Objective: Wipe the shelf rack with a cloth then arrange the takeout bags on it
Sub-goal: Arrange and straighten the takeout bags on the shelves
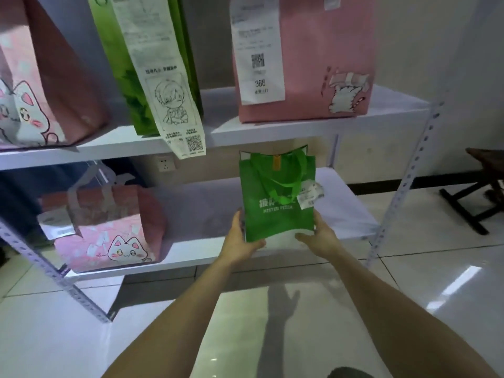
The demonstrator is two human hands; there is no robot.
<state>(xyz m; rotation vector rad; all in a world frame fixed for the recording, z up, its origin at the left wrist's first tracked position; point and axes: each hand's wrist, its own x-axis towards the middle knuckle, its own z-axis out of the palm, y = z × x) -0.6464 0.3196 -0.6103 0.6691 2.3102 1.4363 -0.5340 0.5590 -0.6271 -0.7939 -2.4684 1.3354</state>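
A small green takeout bag point(278, 197) with white lettering and a receipt tag stands upright on the lower white shelf point(343, 211) of the rack. My left hand point(242, 241) grips its lower left corner and my right hand point(317, 234) holds its lower right corner. A pink cat-print bag point(109, 227) sits further left on the same shelf. On the upper shelf point(272, 130) stand a pink cat bag point(41, 91), a tall green bag point(152, 64) with a long receipt, and a pink bag point(313, 58) with a receipt. No cloth is in view.
Perforated metal uprights frame the rack at the front left point(62, 279) and right point(409, 181). A dark wooden stool point(480, 186) stands to the right on the glossy tiled floor point(272, 309). A wall socket point(165, 163) shows behind the shelves.
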